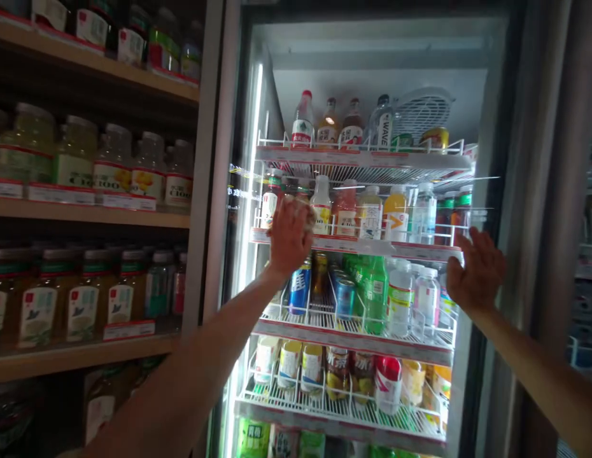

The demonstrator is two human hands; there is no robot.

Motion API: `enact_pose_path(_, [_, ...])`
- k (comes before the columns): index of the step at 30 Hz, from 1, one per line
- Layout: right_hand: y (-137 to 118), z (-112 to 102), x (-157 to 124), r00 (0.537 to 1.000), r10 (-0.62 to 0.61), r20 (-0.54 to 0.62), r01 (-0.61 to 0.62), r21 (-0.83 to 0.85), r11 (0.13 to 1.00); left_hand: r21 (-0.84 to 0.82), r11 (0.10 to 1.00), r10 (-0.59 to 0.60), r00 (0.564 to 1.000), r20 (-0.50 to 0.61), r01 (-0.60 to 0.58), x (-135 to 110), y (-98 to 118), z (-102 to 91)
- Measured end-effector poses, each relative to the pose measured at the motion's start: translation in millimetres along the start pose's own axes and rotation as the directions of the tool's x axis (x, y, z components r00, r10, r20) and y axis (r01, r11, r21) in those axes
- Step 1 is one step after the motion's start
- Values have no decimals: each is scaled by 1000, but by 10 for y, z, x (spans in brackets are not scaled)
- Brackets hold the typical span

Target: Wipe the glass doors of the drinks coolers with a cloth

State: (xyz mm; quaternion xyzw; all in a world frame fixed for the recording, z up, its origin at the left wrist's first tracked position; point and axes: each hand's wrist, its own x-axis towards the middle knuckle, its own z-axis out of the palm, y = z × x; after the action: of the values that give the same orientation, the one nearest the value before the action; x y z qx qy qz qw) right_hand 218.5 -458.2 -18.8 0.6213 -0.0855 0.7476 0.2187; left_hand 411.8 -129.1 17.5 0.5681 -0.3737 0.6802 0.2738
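Observation:
My left hand (289, 236) reaches up to the glass door (372, 76) of a lit drinks fridge, in front of the second shelf. Beneath its fingers is a crumpled pale cloth (307, 216), mostly covered by the hand and blurred. My right hand (478, 270) is raised at the door's right side, fingers apart and holding nothing. It looks to be on or close to the glass; I cannot tell whether it touches. Behind the glass, wire shelves (344, 340) hold bottles and cans, among them a blue can (300, 289) and green bottles (373, 296).
On the left, wooden shelves (95, 213) carry rows of juice bottles (81, 152) with price labels along the edges. A metal upright (207, 165) divides them from the fridge. At the right edge stands another dim case of goods (587, 305).

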Motion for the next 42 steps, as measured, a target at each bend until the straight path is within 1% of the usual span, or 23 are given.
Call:
enact_pose_path(2, [4,3,-4,1000,-11,-17,12,3,1000,-63,967,252,958,137,-246,-182,305,54])
enact_pose_path(4, [0,-1,-4,999,-20,-33,21,7,1000,-139,890,456,862,223,-435,-294,513,82])
enact_pose_path(6, [-14,-13,0,999,-32,-37,33,8,999,-159,857,515,821,246,-490,-269,498,66])
enact_pose_path(8, [-35,-28,7,999,-34,-32,34,-3,999,-96,921,389,901,194,-377,-121,280,18])
enact_pose_path(10, [-57,-41,13,999,-33,-23,32,-21,999,-11,993,118,991,62,-118,67,10,-19])
enact_pose_path(12, [-75,-46,17,1000,-22,-18,21,-35,999,9,995,-103,993,-58,104,196,-128,-6])
enact_pose_path(13, [-80,-46,18,1000,-15,-16,14,-38,999,0,989,-144,986,-83,145,216,-109,21])
enact_pose_path(15, [-83,-45,18,1000,0,-12,0,-38,999,-33,996,-84,996,-41,83,165,107,101])
enact_pose_path(17, [-74,-47,16,1000,1,-10,-1,-34,999,-88,990,118,989,85,-110,41,448,184])
enact_pose_path(19, [-58,-56,10,1000,-15,-10,14,-32,999,-165,927,367,907,206,-337,-66,721,236])
enact_pose_path(21, [-39,-67,2,999,-42,-15,41,-33,999,-198,871,489,835,254,-450,-80,767,233])
enact_pose_path(23, [-25,-74,-9,997,-70,-14,70,-35,997,-149,909,414,882,226,-389,13,560,175])
enact_pose_path(25, [-20,-75,-18,997,-81,-21,80,-37,996,-65,981,188,973,134,-181,166,222,90])
enact_pose_path(26, [-21,-74,-21,997,-79,-25,78,-40,996,-33,998,63,995,76,-61,238,66,53])
enact_pose_path(29, [-35,-66,-25,997,-61,-48,58,-51,997,-20,990,-142,989,-27,142,329,-104,24])
enact_pose_path(31, [-42,-62,-25,998,-51,-43,48,-57,997,-36,995,-91,996,11,91,261,86,76])
enact_pose_path(33, [-41,-61,-23,999,-38,-25,37,-58,998,-62,994,92,990,106,-85,136,403,151])
enact_pose_path(35, [-33,-62,-24,1000,-22,0,22,-59,998,-129,938,343,916,207,-322,35,662,205])
enact_pose_path(37, [-24,-65,-25,1000,-15,6,15,-56,998,-197,864,501,826,257,-463,23,713,208])
enact_pose_path(38, [-21,-67,-27,1000,-18,12,18,-52,998,-197,867,495,830,256,-457,57,647,190])
enact_pose_path(39, [-20,-70,-27,1000,-24,10,24,-44,999,-168,902,428,873,235,-398,112,531,160])
enact_pose_path(41, [-27,-79,-28,999,-32,12,33,-24,999,-68,986,163,977,138,-155,250,223,89])
enact_pose_path(42, [-32,-84,-27,999,-29,18,30,-17,999,-27,999,37,996,86,-34,313,80,58])
